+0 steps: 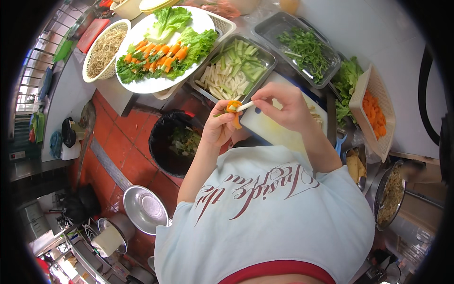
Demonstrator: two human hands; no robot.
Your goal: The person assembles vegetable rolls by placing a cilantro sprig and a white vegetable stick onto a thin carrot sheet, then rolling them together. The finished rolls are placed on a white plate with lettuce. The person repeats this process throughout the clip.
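Note:
My left hand (218, 127) is closed around a small bundle wrapped in an orange carrot strip (233, 106), whose loose end hangs down. A bit of green shows at its side. Between thumb and fingertips my right hand (286, 105) pinches a white vegetable stick (245, 106), its other end touching the bundle. Just beyond the hands, a metal tray (271, 60) holds white sticks (213, 79) and green sticks (248, 57). Under my right forearm lies a white cutting board (265, 125). On a white oval plate (156, 87), finished carrot-wrapped rolls (158, 57) rest among lettuce leaves.
At the far right, a second metal tray (265, 29) holds green herbs (307, 52). A beige basket (362, 102) of carrot strips (373, 113) stands right. Noodle-like strands fill a basket (86, 71) at left. Below are a black-lined bin (158, 154) and a metal bowl (146, 208).

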